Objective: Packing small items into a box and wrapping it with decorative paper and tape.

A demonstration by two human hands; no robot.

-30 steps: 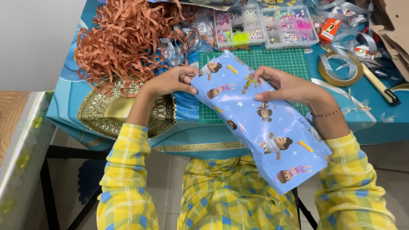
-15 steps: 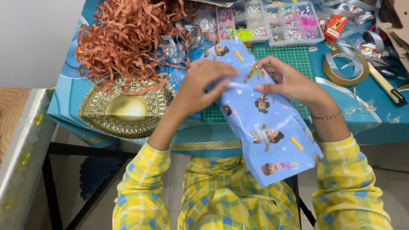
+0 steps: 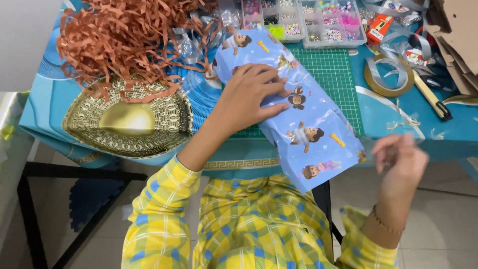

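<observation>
From the head view, the left hand (image 3: 249, 97) presses flat, fingers spread, on the blue wrapped parcel (image 3: 303, 124), which overhangs the desk (image 3: 398, 124) edge. The right hand (image 3: 401, 164) hovers off the desk, blurred, fingers loosely curled, holding nothing visible, with open floor beneath.

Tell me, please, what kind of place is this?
Probably a home craft table for gift wrapping: a green cutting mat, clear bead boxes, a tape roll and shredded brown paper show it.

A light-blue cartoon-printed wrapped parcel (image 3: 303, 119) lies slantwise, overhanging the table's near edge.
</observation>
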